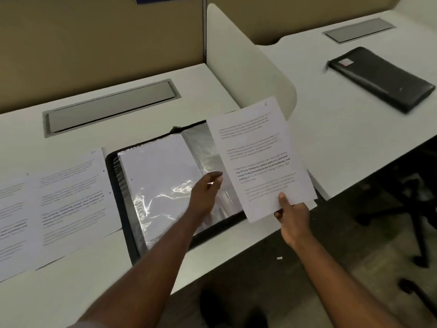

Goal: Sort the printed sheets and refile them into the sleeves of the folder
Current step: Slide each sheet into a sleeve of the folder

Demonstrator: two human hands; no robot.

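At the left edge of the frame printed sheets (59, 200) lie on the desk (208, 86) beside the open folder (165, 185) at centre, where the left hand (205, 195) touches a plastic sleeve (212, 159) with relaxed fingers, and right of centre the right hand (292, 216) pinches a raised sheet (257, 157) by its lower edge.

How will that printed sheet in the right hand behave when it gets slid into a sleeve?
Held only at its bottom edge by the right hand, the printed sheet stands nearly flat, so it is probably light but bendable. The glossy sleeve looks slippery, so the sheet should slide in.
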